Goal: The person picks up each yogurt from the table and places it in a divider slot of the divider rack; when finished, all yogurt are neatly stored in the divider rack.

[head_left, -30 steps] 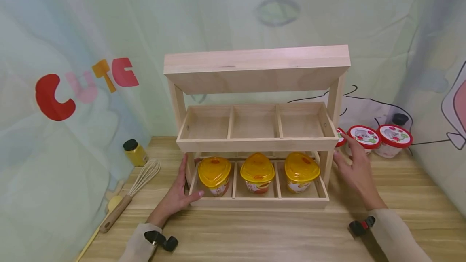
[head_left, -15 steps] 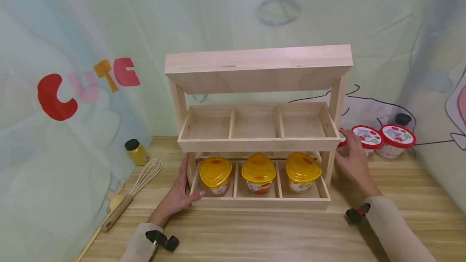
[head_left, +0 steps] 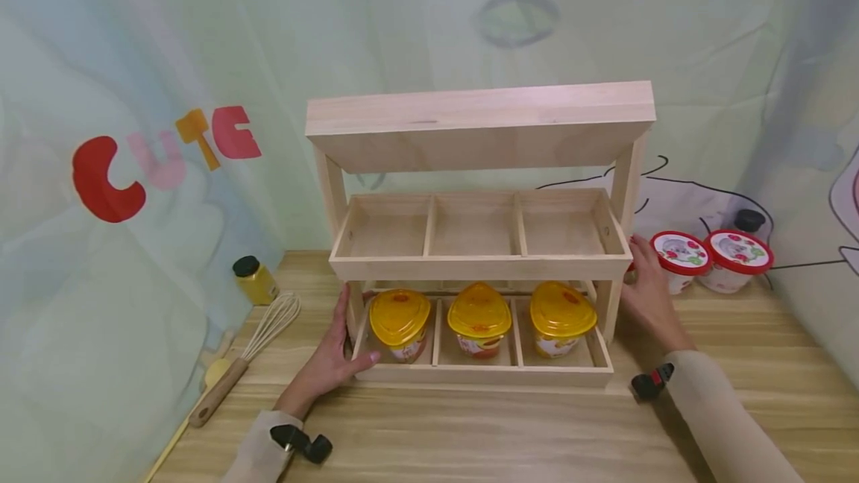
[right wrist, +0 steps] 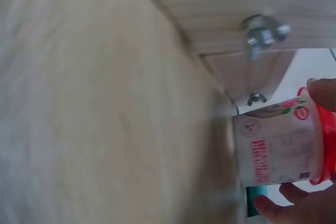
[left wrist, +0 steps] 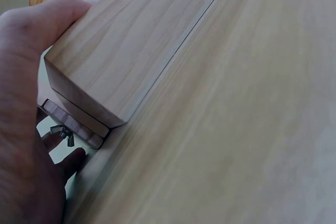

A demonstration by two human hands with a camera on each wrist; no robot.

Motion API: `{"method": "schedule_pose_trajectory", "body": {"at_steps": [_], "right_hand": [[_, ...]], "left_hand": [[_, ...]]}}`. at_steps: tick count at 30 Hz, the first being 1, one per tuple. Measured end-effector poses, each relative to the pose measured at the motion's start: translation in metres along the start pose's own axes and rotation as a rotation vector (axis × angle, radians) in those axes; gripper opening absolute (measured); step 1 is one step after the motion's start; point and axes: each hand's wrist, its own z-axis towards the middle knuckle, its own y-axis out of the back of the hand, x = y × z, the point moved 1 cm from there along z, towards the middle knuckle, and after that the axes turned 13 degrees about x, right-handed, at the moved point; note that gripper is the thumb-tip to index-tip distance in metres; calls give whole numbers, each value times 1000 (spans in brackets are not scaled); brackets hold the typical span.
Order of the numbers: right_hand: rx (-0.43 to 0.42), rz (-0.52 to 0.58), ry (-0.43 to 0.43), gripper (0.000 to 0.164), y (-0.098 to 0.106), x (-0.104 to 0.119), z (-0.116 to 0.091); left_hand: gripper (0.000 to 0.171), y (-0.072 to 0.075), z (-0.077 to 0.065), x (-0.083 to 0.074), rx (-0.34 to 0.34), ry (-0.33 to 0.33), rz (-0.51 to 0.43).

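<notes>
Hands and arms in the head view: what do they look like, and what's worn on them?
A person's left hand and right hand, both ungloved, emerge from plain beige sleeves. Small black devices sit at both wrists; the right one shows a red patch.

We see a pale wooden rack (head_left: 480, 268) standing on the tabletop (head_left: 470, 431), a white, red-lidded tub (right wrist: 278, 148) upright beside its right side.

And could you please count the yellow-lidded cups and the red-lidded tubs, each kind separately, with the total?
Yellow-lidded cups: 3
Red-lidded tubs: 3 (one at the right hand, nearly hidden in the head view)
Total: 6
</notes>
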Motion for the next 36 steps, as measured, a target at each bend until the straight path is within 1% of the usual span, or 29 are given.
{"method": "schedule_pose_trajectory", "body": {"at_steps": [2,7,13,19,24,26,29,33,36], "right_hand": [[3,-5,1,80,-1,-3,0],[-22,-22,20,76,-3,-8,-1],[-46,-32,20,72,-3,-6,-2],[-63,-52,29,69,-4,-6,1],[-67,-59,23,71,-5,-6,3],[-79,-68,35,71,-6,-5,3],[-105,-73,60,68,-5,-1,1],[-145,-69,99,60,1,10,-2],[-179,-86,127,54,5,17,-4]], "left_hand": [[136,-1,0,0,1,1,-1],[135,-3,0,2,-6,25,3],[134,-5,-2,2,-3,35,-17],[135,-4,-2,2,0,58,4],[134,-3,-1,2,-3,30,2],[134,-2,0,2,-5,12,-1],[134,-2,1,1,-6,0,2],[135,-1,0,2,-6,6,7],[135,0,-1,2,-5,11,9]]}}
